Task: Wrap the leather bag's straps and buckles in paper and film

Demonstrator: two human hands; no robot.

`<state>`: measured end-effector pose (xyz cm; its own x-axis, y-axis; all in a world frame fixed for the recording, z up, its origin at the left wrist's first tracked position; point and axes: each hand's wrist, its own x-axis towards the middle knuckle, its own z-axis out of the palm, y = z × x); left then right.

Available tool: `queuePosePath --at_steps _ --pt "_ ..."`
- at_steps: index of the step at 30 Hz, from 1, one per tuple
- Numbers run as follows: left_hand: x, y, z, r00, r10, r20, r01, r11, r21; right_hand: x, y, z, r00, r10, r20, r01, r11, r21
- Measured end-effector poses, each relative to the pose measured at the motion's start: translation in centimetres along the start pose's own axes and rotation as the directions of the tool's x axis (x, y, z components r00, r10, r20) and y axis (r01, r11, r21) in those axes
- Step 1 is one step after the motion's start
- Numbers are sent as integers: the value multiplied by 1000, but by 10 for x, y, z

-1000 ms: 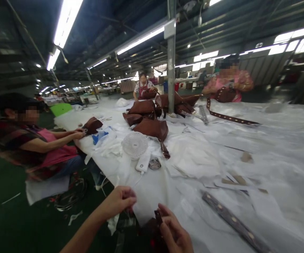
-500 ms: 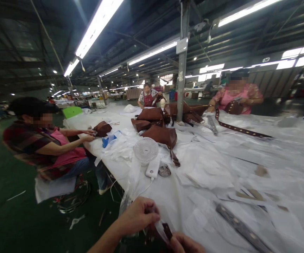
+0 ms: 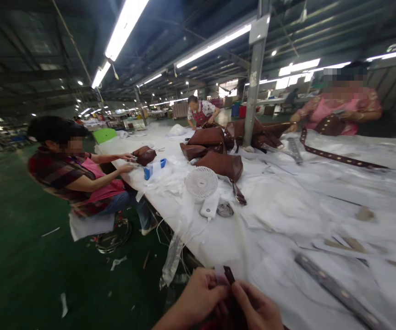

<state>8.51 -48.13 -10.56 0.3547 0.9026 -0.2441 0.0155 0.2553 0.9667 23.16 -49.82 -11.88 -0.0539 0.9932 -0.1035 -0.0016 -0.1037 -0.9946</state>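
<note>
My left hand (image 3: pixel 200 295) is at the bottom centre, its fingers curled and pinching a strip of translucent plastic film (image 3: pixel 220 274). Close beside it, my right hand (image 3: pixel 258 306) grips a narrow dark brown leather strap (image 3: pixel 229 274) between thumb and fingers. The strap's tip sticks up above the right thumb, right against the film. Whatever lies below the fingers is mostly hidden by the hands.
A white table fan (image 3: pixel 201 183) stands ahead on the film-covered table (image 3: pixel 215 243), near brown leather bags (image 3: pixel 220 165). A wrapped studded strap (image 3: pixel 335 286) lies at right. Co-workers sit left (image 3: pixel 77 178) and right (image 3: pixel 342 103); another person (image 3: pixel 201 112) is farther back. A post (image 3: pixel 253 87) rises mid-table.
My hands have come closer together, and the film stretched between them now shows as a short piece beside the strap tip. The strap points more upward. My view has swung left and down.
</note>
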Motion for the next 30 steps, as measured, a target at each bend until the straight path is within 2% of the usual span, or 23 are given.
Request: queuePosePath --at_steps 5,10,12,14,16,18,20,22,25,30 --pt "-5 4 -7 1000 -3 -15 6 986 166 -4 -6 0 999 -51 -4 51 995 -82" --pt "-8 14 -14 996 68 63 -85 944 319 -2 -3 -1 996 -81 32 84 992 -95" --pt "-7 17 -15 994 90 68 -109 920 376 -1 -2 -2 995 -87 54 92 992 -91" --pt "-4 16 -17 992 116 58 -129 922 365 0 0 -3 995 -91 51 95 992 -88" --pt "0 12 -20 994 111 -17 -103 963 250 1 1 -4 995 -94 17 95 992 -81" --pt "5 5 -23 989 41 -139 -42 999 2 0 2 -5 995 -95 -23 93 993 -73" --pt "8 -3 -24 971 -83 -226 11 953 -302 -2 4 -5 994 -97 -45 94 993 -73" --pt "10 -10 -24 953 -198 -229 56 858 -510 -4 7 -5 993 -105 -63 100 992 -80" --pt "11 -17 -19 945 -282 -169 118 771 -626 -9 9 -5 991 -111 -71 104 990 -97" --pt "11 -21 -12 939 -292 -184 102 745 -660 -14 3 -4 991 -126 -36 119 981 -156"
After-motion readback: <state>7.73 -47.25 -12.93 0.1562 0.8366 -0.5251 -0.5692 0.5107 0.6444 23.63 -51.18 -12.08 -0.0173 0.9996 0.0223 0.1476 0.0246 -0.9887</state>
